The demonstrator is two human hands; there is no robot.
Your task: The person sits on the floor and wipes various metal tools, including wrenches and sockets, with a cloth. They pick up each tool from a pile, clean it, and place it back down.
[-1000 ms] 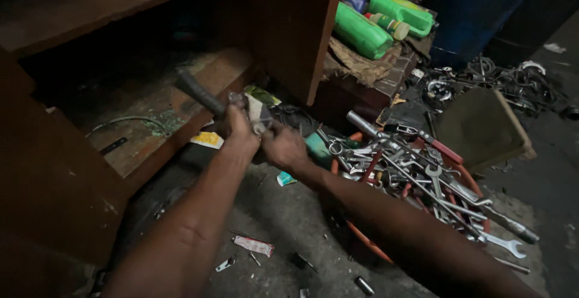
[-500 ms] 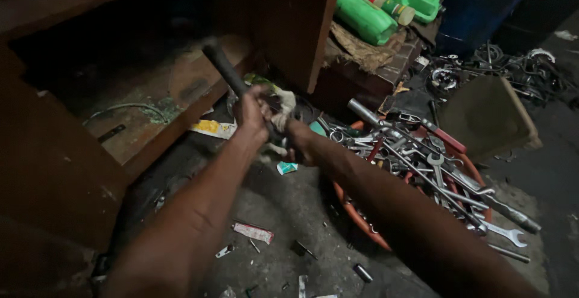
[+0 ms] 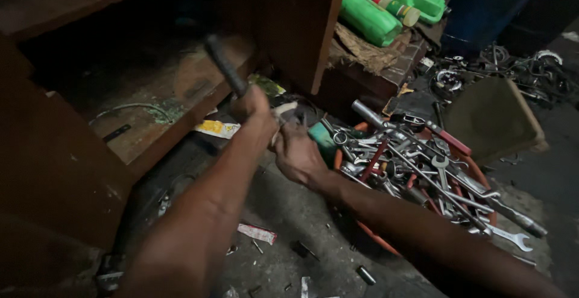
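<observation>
Head view: left hand [image 3: 256, 114] clenched on a dark bar [image 3: 226, 66], slanting up and away past the fingers toward the shelf [image 3: 151, 135]. Right hand [image 3: 300, 153] just beside it, fingers curled around a small pale part [image 3: 283, 110]; exact grip hard to tell. Wrenches [image 3: 422, 171] heaped in an orange basin [image 3: 476, 168] right of the fingers. Green bottles [image 3: 368, 14] well beyond. Bar judged stiff, heavy, perhaps greasy; best gripped low on the shaft.

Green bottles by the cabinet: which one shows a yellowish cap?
The small middle bottle, lying between two larger green bottles whose caps are hidden.
</observation>
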